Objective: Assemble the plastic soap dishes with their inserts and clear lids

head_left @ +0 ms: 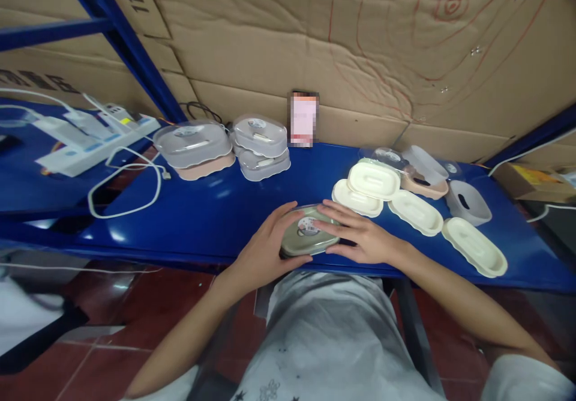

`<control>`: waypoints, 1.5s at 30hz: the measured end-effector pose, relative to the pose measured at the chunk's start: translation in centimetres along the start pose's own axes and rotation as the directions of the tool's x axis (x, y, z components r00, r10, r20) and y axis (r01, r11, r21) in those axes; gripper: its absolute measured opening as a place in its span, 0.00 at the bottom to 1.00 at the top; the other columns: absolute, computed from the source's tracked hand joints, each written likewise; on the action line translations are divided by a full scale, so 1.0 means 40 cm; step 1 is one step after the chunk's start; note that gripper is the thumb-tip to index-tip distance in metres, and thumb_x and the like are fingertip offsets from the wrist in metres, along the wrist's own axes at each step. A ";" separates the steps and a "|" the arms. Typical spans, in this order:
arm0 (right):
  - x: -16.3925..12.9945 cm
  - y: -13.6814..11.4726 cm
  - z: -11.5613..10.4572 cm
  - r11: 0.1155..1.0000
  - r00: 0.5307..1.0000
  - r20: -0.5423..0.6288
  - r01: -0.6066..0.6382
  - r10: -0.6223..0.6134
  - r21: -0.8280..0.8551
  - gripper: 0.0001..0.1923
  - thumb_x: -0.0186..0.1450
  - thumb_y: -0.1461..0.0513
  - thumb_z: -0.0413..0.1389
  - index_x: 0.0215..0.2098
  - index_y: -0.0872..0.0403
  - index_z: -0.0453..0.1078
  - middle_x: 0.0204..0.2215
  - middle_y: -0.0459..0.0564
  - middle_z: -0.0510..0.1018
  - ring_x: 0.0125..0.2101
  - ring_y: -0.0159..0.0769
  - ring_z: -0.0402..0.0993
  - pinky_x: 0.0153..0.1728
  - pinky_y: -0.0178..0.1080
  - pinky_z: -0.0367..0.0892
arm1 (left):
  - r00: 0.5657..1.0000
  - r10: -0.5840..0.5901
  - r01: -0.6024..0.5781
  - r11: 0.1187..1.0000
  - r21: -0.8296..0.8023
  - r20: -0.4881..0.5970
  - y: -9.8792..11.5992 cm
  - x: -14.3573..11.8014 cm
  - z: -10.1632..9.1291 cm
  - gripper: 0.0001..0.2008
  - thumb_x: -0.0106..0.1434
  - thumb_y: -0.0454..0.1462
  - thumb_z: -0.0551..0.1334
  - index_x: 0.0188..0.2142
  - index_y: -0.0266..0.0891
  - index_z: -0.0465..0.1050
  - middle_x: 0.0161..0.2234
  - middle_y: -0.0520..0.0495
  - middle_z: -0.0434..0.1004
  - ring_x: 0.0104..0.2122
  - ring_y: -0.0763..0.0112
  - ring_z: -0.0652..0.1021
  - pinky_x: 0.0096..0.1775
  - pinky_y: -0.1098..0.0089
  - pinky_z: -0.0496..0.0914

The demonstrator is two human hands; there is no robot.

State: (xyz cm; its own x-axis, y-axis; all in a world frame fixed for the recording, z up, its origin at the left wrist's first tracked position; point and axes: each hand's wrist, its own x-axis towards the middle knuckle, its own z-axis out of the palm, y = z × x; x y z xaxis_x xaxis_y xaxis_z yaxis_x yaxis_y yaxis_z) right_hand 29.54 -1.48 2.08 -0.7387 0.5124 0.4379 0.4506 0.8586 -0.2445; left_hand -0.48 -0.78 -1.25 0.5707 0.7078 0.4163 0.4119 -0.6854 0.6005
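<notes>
A green box with a clear lid and a round printed label (294,242) sits at the front edge of the blue table. My left hand (265,242) grips its left side, thumb along the near edge and fingers over the far left corner. From the right, my right hand (360,233) holds the same box, its fingers lying across the lid and the thumb at the near right corner. Just right of the box are cream oval trays (374,180), two of them overlapping. More cream trays (416,212) lie further right.
Grey lidded boxes (261,137) and a larger one (193,143) over a peach base are stacked at back left. Grey and peach bases (470,203) stand right. A phone (303,119) leans on the cardboard (252,41). A power strip (99,149) with white cables lies far left.
</notes>
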 end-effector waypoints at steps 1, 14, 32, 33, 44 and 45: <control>-0.003 -0.002 -0.004 1.000 1.000 -0.005 -0.010 0.010 0.010 0.41 0.75 0.57 0.63 0.81 0.45 0.52 0.76 0.57 0.64 0.77 0.50 0.56 0.74 0.60 0.63 | 1.000 -0.005 0.005 1.000 -0.016 -0.006 -0.002 0.000 0.002 0.46 0.66 0.46 0.76 0.75 0.50 0.53 0.75 0.31 0.58 0.74 0.43 0.66 0.68 0.39 0.70; -0.149 -0.068 -0.111 0.920 0.889 -0.300 -0.385 0.348 -0.075 0.36 0.74 0.60 0.64 0.76 0.37 0.63 0.74 0.51 0.69 0.73 0.54 0.65 0.73 0.63 0.65 | 0.997 -0.005 0.004 1.000 0.023 0.075 -0.004 0.001 -0.007 0.43 0.69 0.46 0.74 0.76 0.50 0.55 0.75 0.36 0.61 0.74 0.46 0.67 0.71 0.43 0.68; -0.125 -0.105 -0.016 0.892 0.918 -0.144 -0.395 0.371 -0.221 0.38 0.76 0.54 0.60 0.80 0.41 0.53 0.73 0.56 0.70 0.74 0.55 0.64 0.73 0.65 0.61 | 0.983 0.162 -0.170 0.981 0.092 0.088 0.006 0.001 -0.021 0.19 0.76 0.45 0.66 0.62 0.46 0.75 0.73 0.36 0.62 0.72 0.47 0.69 0.70 0.47 0.70; -0.088 -0.116 0.007 0.929 0.947 -0.076 -0.322 0.313 -0.181 0.36 0.77 0.54 0.60 0.80 0.42 0.55 0.72 0.55 0.72 0.73 0.53 0.66 0.74 0.63 0.62 | 0.983 0.161 -0.170 0.981 0.089 0.092 0.005 0.000 -0.020 0.19 0.76 0.45 0.66 0.63 0.46 0.74 0.74 0.36 0.61 0.72 0.46 0.68 0.70 0.47 0.69; -0.086 -0.081 -0.050 0.943 0.923 -0.247 -0.322 0.295 -0.079 0.24 0.75 0.60 0.62 0.68 0.40 0.74 0.60 0.49 0.83 0.64 0.50 0.78 0.69 0.62 0.71 | 0.991 0.025 -0.042 0.992 0.122 0.133 -0.002 -0.001 -0.004 0.40 0.74 0.45 0.68 0.78 0.51 0.52 0.74 0.36 0.65 0.72 0.45 0.70 0.69 0.44 0.70; -0.094 -0.064 -0.074 0.929 0.914 -0.270 -0.346 0.303 -0.130 0.23 0.75 0.59 0.62 0.66 0.40 0.75 0.60 0.49 0.84 0.63 0.51 0.78 0.69 0.63 0.70 | 0.990 0.029 -0.048 0.990 0.130 0.140 -0.002 0.000 -0.005 0.39 0.74 0.45 0.68 0.78 0.50 0.53 0.73 0.37 0.67 0.72 0.46 0.70 0.70 0.44 0.70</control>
State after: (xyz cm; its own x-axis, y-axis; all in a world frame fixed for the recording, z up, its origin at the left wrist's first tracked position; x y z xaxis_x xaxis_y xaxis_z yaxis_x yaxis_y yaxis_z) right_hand 32.65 -5.66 3.63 -0.4035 0.7241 0.5594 0.7394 0.6181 -0.2667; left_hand -0.63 -0.68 -1.18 0.6764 0.6564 0.3342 0.4729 -0.7349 0.4862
